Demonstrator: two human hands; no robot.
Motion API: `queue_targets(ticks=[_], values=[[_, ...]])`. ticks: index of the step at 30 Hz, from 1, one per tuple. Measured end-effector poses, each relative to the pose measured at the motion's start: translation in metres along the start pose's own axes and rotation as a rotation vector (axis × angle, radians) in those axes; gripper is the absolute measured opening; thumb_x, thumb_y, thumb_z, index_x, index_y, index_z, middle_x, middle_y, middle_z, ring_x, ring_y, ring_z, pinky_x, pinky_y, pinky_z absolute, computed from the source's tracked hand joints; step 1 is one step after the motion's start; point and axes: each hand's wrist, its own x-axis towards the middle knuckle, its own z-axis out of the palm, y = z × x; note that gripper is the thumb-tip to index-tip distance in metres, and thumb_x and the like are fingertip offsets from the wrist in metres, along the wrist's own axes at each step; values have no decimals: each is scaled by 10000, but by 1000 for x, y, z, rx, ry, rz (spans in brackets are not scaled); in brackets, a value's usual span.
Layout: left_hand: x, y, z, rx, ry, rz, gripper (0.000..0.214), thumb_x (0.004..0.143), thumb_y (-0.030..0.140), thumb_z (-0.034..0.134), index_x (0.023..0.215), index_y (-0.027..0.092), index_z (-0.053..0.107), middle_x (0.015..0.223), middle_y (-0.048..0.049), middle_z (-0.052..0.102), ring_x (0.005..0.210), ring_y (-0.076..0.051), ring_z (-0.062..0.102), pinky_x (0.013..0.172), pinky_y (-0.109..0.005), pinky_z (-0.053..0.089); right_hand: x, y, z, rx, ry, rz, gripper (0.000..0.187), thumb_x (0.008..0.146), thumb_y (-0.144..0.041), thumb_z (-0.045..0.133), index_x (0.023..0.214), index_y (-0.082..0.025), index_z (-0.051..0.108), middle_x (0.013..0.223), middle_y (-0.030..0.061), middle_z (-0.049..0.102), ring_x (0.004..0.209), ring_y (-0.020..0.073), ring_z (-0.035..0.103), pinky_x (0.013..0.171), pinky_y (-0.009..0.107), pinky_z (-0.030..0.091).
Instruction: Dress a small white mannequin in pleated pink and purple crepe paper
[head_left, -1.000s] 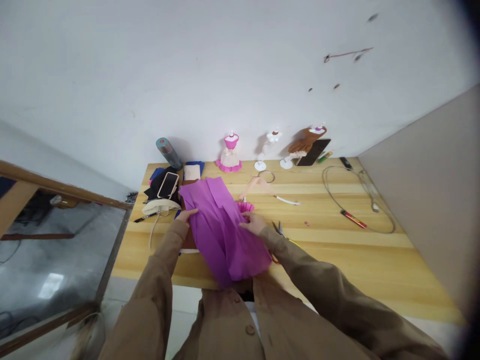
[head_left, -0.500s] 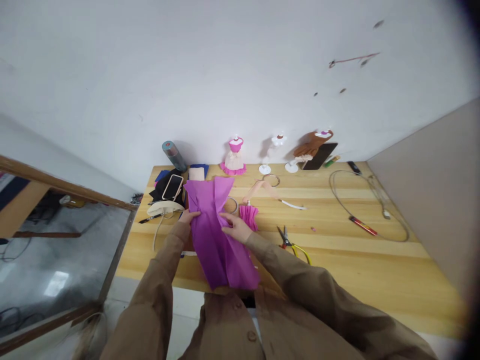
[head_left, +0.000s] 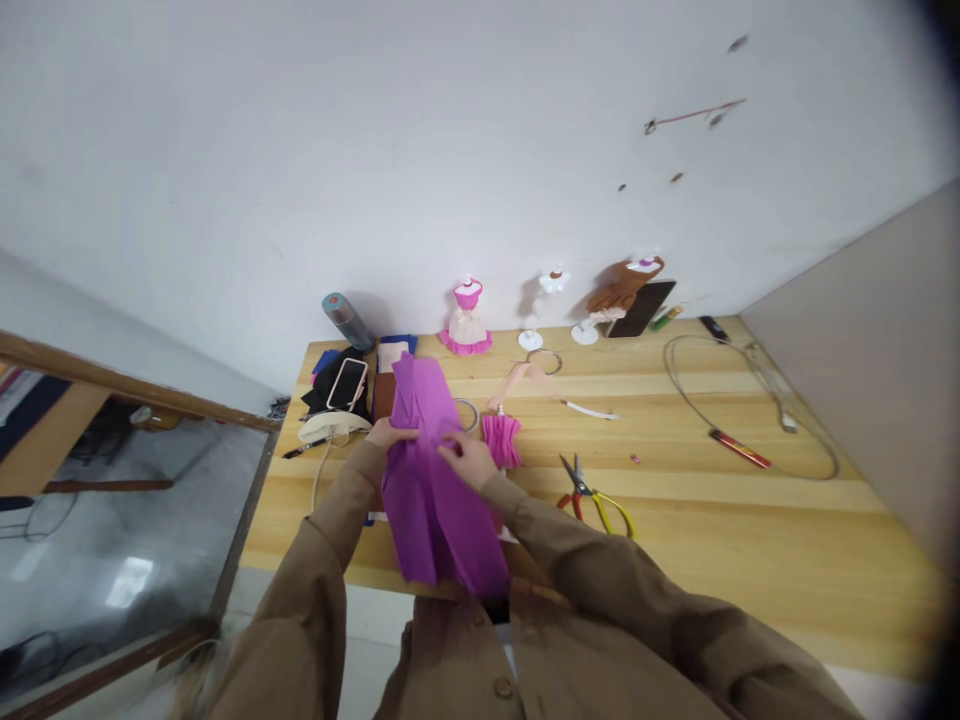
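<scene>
A long piece of purple cloth (head_left: 439, 500) lies in lengthwise folds across the front edge of the table, its lower end reaching toward my body. My left hand (head_left: 391, 434) is closed on its left side, thumb over the folded layers. My right hand (head_left: 471, 462) hovers at the cloth's right side, with thumb and fingertips slightly apart and no cloth visibly caught between them. Beside that hand sits a small pleated pink piece (head_left: 502, 440). Scissors (head_left: 581, 485) with red and yellow handles lie farther right.
Dress forms stand along the wall, one in a pink and cream dress (head_left: 468, 320), another in a brown dress (head_left: 626, 288). To the left are a phone (head_left: 348, 385) and a flask (head_left: 348, 322). A cable (head_left: 675, 385) loops at right; a peach ribbon (head_left: 525, 375) lies mid-table.
The purple cloth has become narrower, its right part folded over to the left. My right hand has loosened from the fold it pinched; my left hand has shifted slightly right.
</scene>
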Motion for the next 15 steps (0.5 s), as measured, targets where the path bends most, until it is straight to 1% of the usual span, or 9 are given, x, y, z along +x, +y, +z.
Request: queue_targets(ticks=[2,4,7,10,12,13,15], values=[[4,6,-10,3,21,10,516,305,156,902,796,129,745,751,-81,762,711,-254,697,764,-414,559,14,14,-12,-18,87,64,370,897,-324,496,1187,-147,642,958,105,716,859,232,676,825,385,535],[7,11,-20,-2,34,20,533,298,171,908,804,131,742,775,-82,766,750,-262,704,789,-408,560,26,23,-18,-25,127,100,371,905,-293,475,1226,-168,612,985,92,709,894,220,678,833,371,540],[13,15,-28,-12,68,26,555,311,218,913,829,142,728,768,-66,762,768,-266,708,793,-406,564,33,25,-12,-35,106,112,382,901,-279,495,1253,-169,593,1078,105,701,951,210,681,854,350,544],[22,8,-30,5,108,3,527,360,233,917,835,133,712,725,-59,744,759,-267,707,792,-411,564,25,17,1,-72,41,95,471,867,-246,546,1316,-102,550,1234,169,640,1116,233,632,962,351,501],[27,1,-28,31,127,-25,469,447,249,911,846,117,703,742,-76,735,767,-268,703,789,-413,564,13,9,10,-113,-17,61,556,812,-183,592,1353,-78,523,1333,195,574,1234,253,558,1056,363,430],[30,-2,-27,47,133,-38,434,517,262,896,872,109,699,787,-94,734,791,-267,699,792,-409,564,7,6,14,-135,-52,38,588,782,-146,605,1361,-88,522,1376,191,542,1276,259,522,1090,368,393],[33,-9,-24,83,137,-51,374,716,317,801,999,107,675,965,-118,713,890,-248,681,814,-404,561,-5,-1,21,-179,-125,-6,617,741,-97,613,1354,-141,547,1453,159,484,1326,270,467,1129,393,339]])
